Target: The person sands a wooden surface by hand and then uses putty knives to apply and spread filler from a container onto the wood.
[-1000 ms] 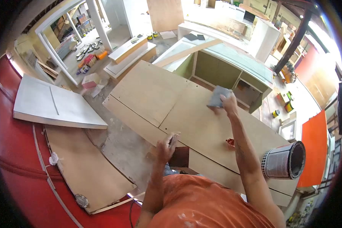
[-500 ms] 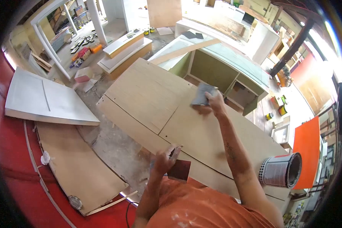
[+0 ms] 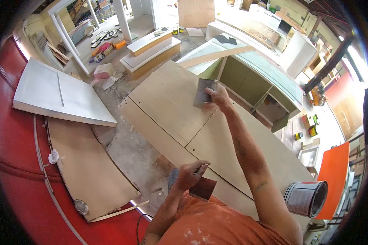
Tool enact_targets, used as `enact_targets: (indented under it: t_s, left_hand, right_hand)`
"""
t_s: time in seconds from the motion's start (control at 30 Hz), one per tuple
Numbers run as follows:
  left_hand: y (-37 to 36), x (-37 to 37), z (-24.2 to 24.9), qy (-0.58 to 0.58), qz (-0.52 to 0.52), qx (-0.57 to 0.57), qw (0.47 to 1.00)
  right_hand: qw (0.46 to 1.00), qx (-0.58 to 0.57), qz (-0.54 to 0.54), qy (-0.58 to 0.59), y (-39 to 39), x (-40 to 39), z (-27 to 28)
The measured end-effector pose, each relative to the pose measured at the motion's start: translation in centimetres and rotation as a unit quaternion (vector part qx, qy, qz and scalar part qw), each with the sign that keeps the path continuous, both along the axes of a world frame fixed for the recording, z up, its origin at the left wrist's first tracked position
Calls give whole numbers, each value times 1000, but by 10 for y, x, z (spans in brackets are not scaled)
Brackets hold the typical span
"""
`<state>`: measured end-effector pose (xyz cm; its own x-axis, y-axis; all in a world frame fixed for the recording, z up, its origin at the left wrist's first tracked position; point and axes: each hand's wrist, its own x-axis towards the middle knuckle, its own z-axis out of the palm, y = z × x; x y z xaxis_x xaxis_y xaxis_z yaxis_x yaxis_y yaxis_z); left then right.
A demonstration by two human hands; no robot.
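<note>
A large light-brown wooden panel [image 3: 171, 104], marked by dark seams and small dark holes, lies in front of me. My right hand [image 3: 219, 96] is closed on a flat grey sheet [image 3: 201, 92] near the panel's far edge, with the thumb on top of it. Close to my body, my left hand [image 3: 191, 174] has curled fingers around the upper part of a dark brown square piece [image 3: 203, 188], which hangs beside my orange shirt. How the fingers hold that piece is partly hidden.
A paint can [image 3: 306, 199] lies near the panel's right end. Beyond the panel stands a green-and-white cabinet [image 3: 249, 75]. To the left are a white panel [image 3: 63, 96] and a brown board [image 3: 90, 167] on red material. Stepped white-topped boxes [image 3: 151, 53] stand farther back.
My right hand and the grey sheet have moved left along the panel. My left hand still has the dark piece. The whole view has shifted slightly.
</note>
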<state>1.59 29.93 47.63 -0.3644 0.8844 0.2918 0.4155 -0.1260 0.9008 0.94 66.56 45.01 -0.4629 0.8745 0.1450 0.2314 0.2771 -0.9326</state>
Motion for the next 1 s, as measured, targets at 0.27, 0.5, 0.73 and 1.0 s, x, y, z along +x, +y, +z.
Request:
enact_targets:
  t_s: [0.27,0.5,0.73,1.0]
  left_hand:
    - [-4,-8,4,-31,-30,-38,998]
    - [-2,-10,-5,-28,-20,10,999]
    - [-3,-9,-4,-30,-36,17,999]
    - [-5,-16,-9,-63,-61,11,996]
  right_hand:
    - [986,107,-104,-80,-7,-34,26]
    - [984,-147,-35,93,-38,-37,71]
    - [999,-30,27,2,-10,-88,48]
    - [998,-39,39,0,-1,-114,45]
